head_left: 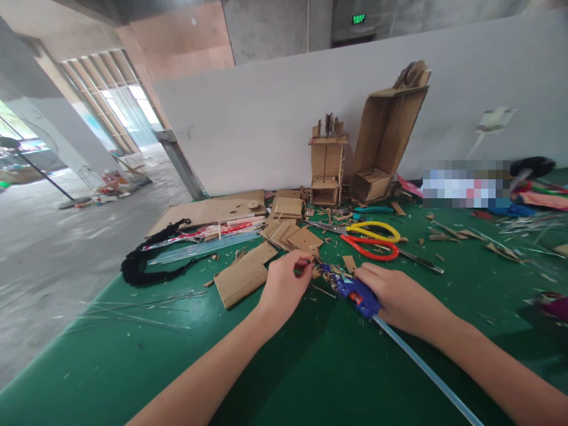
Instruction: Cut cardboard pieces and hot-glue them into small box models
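Observation:
My right hand (397, 296) grips a blue glue gun (355, 293) with a clear glue stick (426, 370) trailing out of its back toward me. The gun's nozzle points left at a small cardboard piece (310, 264) pinched in the fingers of my left hand (284, 283). Both hands hover just above the green table (310, 367), close together near its middle.
Flat cardboard pieces (244, 273) lie left of my left hand. Yellow scissors (370, 229) and red scissors (370, 247) lie behind the hands. Two cardboard models (327, 160) (386, 139) stand against the grey partition. A black cord (146, 266) and clear glue sticks (204, 247) lie at the left edge.

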A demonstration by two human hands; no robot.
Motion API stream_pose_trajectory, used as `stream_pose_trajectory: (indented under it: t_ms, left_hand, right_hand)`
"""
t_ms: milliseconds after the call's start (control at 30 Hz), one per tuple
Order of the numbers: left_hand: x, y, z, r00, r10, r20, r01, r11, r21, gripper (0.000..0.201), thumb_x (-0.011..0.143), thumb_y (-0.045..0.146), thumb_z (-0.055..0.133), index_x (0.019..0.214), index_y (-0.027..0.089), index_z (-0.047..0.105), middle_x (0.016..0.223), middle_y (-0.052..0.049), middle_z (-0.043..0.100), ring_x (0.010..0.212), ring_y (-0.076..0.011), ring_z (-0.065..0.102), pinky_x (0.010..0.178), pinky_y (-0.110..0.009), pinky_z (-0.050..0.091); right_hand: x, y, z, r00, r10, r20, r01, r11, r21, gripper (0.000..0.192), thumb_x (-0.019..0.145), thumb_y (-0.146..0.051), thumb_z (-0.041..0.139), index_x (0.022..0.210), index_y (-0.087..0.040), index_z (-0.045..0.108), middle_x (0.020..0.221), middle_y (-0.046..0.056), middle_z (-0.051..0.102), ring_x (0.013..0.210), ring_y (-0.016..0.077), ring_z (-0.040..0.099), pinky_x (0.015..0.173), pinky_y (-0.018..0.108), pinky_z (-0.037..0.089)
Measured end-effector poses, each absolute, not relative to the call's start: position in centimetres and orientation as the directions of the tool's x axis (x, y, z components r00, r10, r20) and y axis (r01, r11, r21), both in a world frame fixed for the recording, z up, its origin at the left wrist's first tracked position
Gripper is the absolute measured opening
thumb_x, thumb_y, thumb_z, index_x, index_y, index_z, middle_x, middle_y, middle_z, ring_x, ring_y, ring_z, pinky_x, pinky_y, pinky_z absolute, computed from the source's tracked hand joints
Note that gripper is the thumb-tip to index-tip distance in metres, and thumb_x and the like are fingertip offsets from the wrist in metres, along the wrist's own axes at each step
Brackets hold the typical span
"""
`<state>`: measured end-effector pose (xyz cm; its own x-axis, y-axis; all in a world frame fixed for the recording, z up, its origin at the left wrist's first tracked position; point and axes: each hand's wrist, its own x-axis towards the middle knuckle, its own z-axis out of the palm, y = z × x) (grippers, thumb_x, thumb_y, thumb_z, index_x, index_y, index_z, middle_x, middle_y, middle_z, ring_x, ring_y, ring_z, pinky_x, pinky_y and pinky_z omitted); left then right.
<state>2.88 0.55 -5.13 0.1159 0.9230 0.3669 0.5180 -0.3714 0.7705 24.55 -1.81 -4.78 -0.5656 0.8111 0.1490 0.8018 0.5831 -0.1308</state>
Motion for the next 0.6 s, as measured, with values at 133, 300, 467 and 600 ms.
stream_pose_trajectory:
  t_ms: [133,300,467,600]
  left_hand:
    - [2.83,0.62,-4.85,0.096,0.931,0.353,0.513,-0.350,0.784,0.010,0.076,0.015,0.058,0.083,0.018,0.064,0.077,-0.002,0.069,0.069,-0.0126,0.064,0.065,-0.022,0.051]
    - [2.78,0.74,-4.71,0.057,0.941,0.333,0.492,-0.317,0.811,0.007,0.076,0.017,0.058,0.080,0.018,0.063,0.075,-0.002,0.069,0.068,-0.0127,0.063,0.066,-0.024,0.051]
    - [2.63,1.01,-4.94,0.038,0.966,0.254,0.418,-0.246,0.874,0.009,0.076,0.024,0.060,0.081,0.017,0.062,0.074,-0.003,0.068,0.068,-0.0150,0.064,0.066,-0.028,0.053]
    - [2.75,1.35,-5.25,0.028,0.984,0.178,0.273,-0.179,0.945,0.011,0.075,0.025,0.061,0.081,0.016,0.060,0.072,-0.003,0.066,0.063,-0.0147,0.064,0.062,-0.029,0.056]
  right_hand:
    - [24.49,-1.88,-4.71,-0.569,0.810,0.143,0.803,0.585,-0.114,0.003,0.084,-0.021,0.049,0.083,-0.018,0.049,0.081,0.006,0.055,0.068,0.0205,0.058,0.056,0.030,0.039]
    - [24.46,-1.92,-4.65,-0.579,0.800,0.158,0.797,0.596,-0.098,0.003,0.082,-0.020,0.051,0.081,-0.018,0.050,0.079,0.006,0.056,0.066,0.0199,0.058,0.054,0.029,0.038]
    - [24.53,-1.95,-4.55,-0.582,0.793,0.179,0.785,0.606,-0.131,0.003,0.082,-0.020,0.050,0.080,-0.018,0.049,0.078,0.006,0.057,0.066,0.0201,0.059,0.054,0.029,0.038]
    - [24.71,-1.95,-4.71,-0.576,0.790,0.211,0.775,0.610,-0.168,0.003,0.083,-0.021,0.050,0.082,-0.018,0.051,0.079,0.006,0.058,0.067,0.0199,0.059,0.055,0.029,0.040]
